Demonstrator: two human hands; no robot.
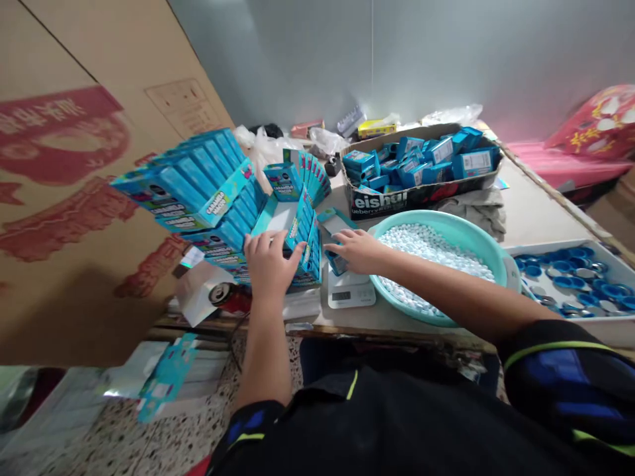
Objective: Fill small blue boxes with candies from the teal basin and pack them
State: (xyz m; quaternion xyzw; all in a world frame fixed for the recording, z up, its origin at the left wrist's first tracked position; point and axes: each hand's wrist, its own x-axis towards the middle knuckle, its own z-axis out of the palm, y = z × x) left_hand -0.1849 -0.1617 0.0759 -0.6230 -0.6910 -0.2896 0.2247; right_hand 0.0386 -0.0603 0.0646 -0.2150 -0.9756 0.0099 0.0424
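My left hand (270, 260) curls over the near edge of an open blue display box (282, 217), its thumb apart from the fingers. Small blue cartons fill part of that box, and a pale bare space shows inside it. My right hand (358, 251) closes over a blue carton (338, 263) on a white digital scale (352, 295); its fingertips are partly hidden. Beside my right forearm stands a turquoise basin (441, 221) full of small white wrapped pieces. Stacked display boxes (198, 192) packed with blue cartons rise left of my left hand.
A black cardboard tray (380, 203) of blue cartons stands behind the basin, near a grey cloth (476, 208). A white tray (608, 322) holds blue and silver round pieces. A drink can (231, 297) sits near the table edge. A large brown carton (74, 231) blocks the left.
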